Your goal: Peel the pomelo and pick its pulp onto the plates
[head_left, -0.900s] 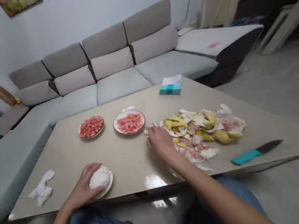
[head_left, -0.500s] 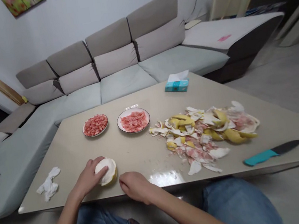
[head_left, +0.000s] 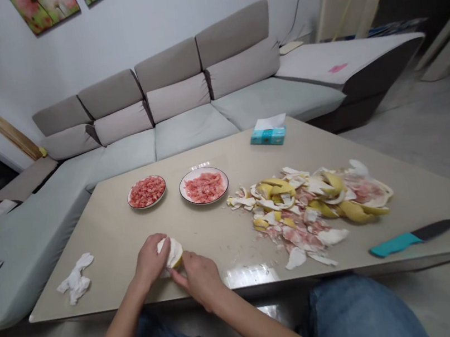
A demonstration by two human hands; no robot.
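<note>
**Both hands on a piece of fruit at the near edge of the table**

The left hand (head_left: 150, 258) cups a pale piece of fruit (head_left: 174, 251) from the left, fingers curled over its top. The right hand (head_left: 198, 276) meets it from the near side, fingertips pinched at its lower rim. The piece rests on the table (head_left: 118, 243) close to the near edge, left of the middle. Its thick white pith and yellow rind suggest a light thing, spongy outside and probably soft and wet within, best held by the rind. The hands hide most of it, so what lies inside cannot be told. A heap of peel (head_left: 314, 200) lies to the right, a knife (head_left: 413, 237) lies near the right corner, and two plates (head_left: 204, 186) of pink flesh sit toward the far edge.
</note>
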